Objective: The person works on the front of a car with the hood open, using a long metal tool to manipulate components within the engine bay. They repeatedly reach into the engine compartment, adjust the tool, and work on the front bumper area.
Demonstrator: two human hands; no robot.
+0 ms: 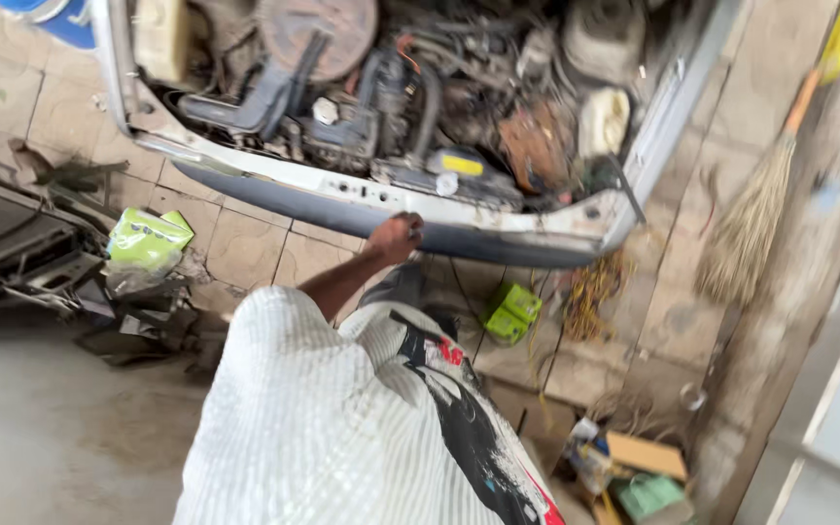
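**Hand at the front panel of the open engine bay**

1 hand point(396, 236) was in view, reaching from a white ribbed sleeve to the car's front panel point(498, 222), near the middle of its lower edge. The fingers were curled narrow against the pale metal; whether they pinched a small part or only pressed the panel could not be told. Which hand it was could not be told either, and the other hand was out of view.

The engine bay point(391, 87) stood open above, crowded with hoses and a round air cleaner point(318, 34).

Judgement: good work here called for a firm, steady grip square to the panel edge and care for the loose wires point(590, 292) hanging at its right corner.

On the floor: a green box point(512, 311), a green bag point(148, 238), a broom point(760, 214) by the wall.
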